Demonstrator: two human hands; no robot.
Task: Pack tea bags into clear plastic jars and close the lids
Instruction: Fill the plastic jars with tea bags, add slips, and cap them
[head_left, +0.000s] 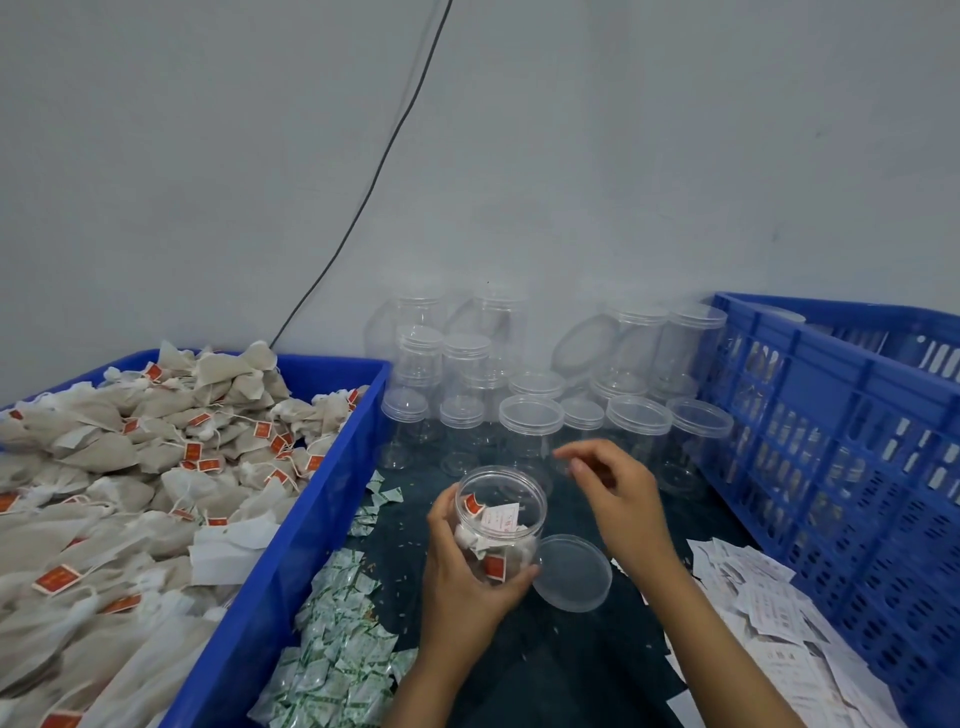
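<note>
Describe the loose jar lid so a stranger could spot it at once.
Find the dark mat between the two blue crates. Near its middle the left hand grips an open jar holding tea bags. The lid lies flat just right of that jar: a clear round disc, the only one not on a jar.

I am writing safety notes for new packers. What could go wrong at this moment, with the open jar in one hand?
1. The left hand holds the open clear plastic jar tilted, so the tea bags with red tags might slip out.
2. The loose round clear lid lies beside the jar; the right hand, hovering above, might knock it.
</note>
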